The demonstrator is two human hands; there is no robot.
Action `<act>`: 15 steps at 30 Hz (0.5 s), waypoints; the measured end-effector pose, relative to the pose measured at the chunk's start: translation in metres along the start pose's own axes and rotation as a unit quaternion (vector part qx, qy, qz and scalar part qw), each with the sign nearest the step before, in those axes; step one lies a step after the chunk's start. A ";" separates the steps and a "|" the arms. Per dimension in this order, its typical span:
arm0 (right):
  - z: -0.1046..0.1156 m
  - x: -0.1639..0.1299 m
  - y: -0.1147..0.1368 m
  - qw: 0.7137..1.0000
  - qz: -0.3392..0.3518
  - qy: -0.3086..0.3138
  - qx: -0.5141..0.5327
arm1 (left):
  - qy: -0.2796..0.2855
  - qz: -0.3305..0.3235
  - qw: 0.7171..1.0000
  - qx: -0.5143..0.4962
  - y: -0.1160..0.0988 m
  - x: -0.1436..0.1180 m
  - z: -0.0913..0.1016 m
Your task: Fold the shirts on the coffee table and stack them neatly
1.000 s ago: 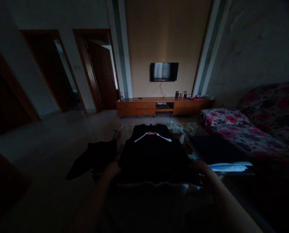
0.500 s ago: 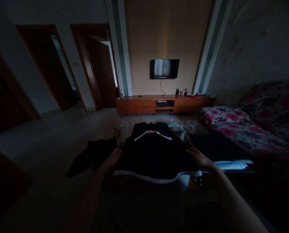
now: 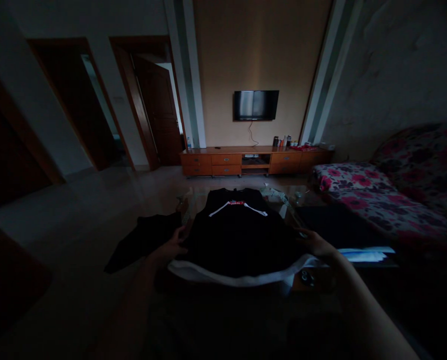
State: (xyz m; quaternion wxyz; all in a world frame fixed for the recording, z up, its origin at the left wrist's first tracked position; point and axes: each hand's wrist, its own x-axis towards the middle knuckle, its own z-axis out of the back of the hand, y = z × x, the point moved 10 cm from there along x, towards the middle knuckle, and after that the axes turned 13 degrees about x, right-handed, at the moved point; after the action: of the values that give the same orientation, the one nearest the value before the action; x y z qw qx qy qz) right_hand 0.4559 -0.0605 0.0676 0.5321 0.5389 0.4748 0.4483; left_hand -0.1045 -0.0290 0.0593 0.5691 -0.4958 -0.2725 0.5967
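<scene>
A black shirt (image 3: 242, 240) lies spread out in front of me over a glass table (image 3: 302, 192), its neck facing away. Its chest bears a small red label print with two slanting white lines, and a white band runs along the near hem. My left hand (image 3: 175, 242) grips the shirt's left edge just above the hem. On the opposite edge, my right hand (image 3: 315, 242) grips the cloth too. The darkness partly hides the fingertips of both hands. A dark piece of clothing (image 3: 144, 240) lies left of my left hand.
Folded dark cloth with white layers (image 3: 336, 227) sits at the right, beside a flowered sofa (image 3: 358, 180). Beyond the table stands a low wooden cabinet (image 3: 227, 165) with bottles on it, under a wall-mounted television (image 3: 256, 105). A small dark object (image 3: 306, 277) lies below the hem.
The near hem has spread wider and shows more of its white band. Both hands have shifted slightly outward or turned at the shirt's edges; the left fingers look less tightly curled.
</scene>
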 end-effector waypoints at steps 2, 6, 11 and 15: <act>0.016 0.002 0.006 0.997 0.012 -0.062 0.049 | -0.067 -0.019 0.998 0.002 -0.010 0.002 0.018; 0.040 -0.004 0.023 0.973 0.033 -0.172 0.153 | -0.136 -0.117 0.983 -0.039 -0.042 -0.002 0.038; 0.032 -0.012 0.041 0.947 0.018 -0.144 0.285 | -0.132 -0.168 0.966 -0.145 -0.062 -0.014 0.045; 0.019 -0.015 0.052 0.942 0.008 -0.069 0.328 | -0.128 -0.216 0.944 -0.214 -0.072 -0.020 0.045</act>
State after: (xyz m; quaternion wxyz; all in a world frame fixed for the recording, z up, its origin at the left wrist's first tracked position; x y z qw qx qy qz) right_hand 0.4747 -0.0768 0.1194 0.3537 0.7171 0.5534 0.2333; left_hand -0.1187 -0.0227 0.1455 0.5249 -0.4550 -0.5649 0.4454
